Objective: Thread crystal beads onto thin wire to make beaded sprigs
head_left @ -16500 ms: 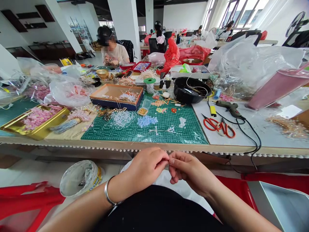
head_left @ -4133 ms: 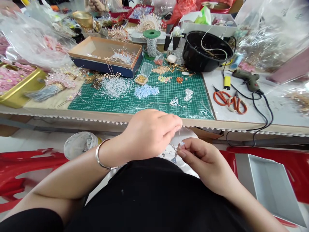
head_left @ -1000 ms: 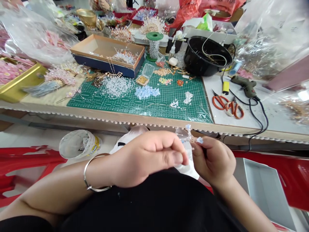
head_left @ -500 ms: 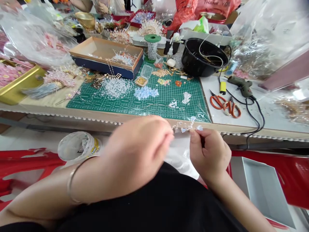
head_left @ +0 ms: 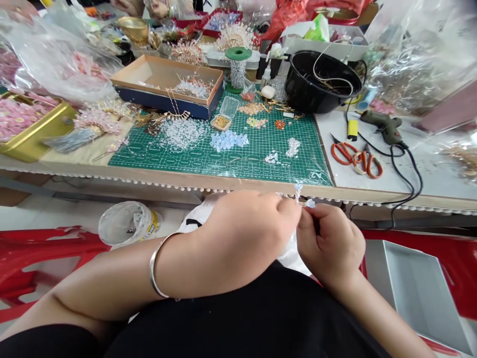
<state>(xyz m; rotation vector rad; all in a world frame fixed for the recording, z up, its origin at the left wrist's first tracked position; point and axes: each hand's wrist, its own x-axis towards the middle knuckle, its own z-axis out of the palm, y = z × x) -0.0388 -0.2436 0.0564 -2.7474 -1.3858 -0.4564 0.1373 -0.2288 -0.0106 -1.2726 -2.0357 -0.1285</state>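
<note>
My right hand [head_left: 331, 243] is closed, thumb and forefinger pinching a small beaded flower spray [head_left: 310, 203] with pale blue petals and clear beads. My left hand [head_left: 249, 238], a silver bangle at its wrist, is closed against the right fingertips. Its back hides part of the spray and whatever its fingers grip. Both hands are just in front of the table edge. On the green cutting mat [head_left: 179, 161] beyond lie a pile of pale blue flowers [head_left: 228, 141], clear beads [head_left: 182, 133] and small clear-and-blue pieces [head_left: 273, 157].
Orange-handled cutters [head_left: 345, 153] and a glue gun [head_left: 387, 128] with its cord lie at the right. Behind the mat stand a shallow box [head_left: 160, 97], a green spool [head_left: 238, 69] and a black basin [head_left: 313, 97]. Below left is a white bucket [head_left: 126, 226]. Another person's hand [head_left: 158, 9] shows at the back.
My left hand has moved right, from apart to touching my right fingertips, and now covers part of the spray. My right hand keeps its pinch. The view has shifted slightly.
</note>
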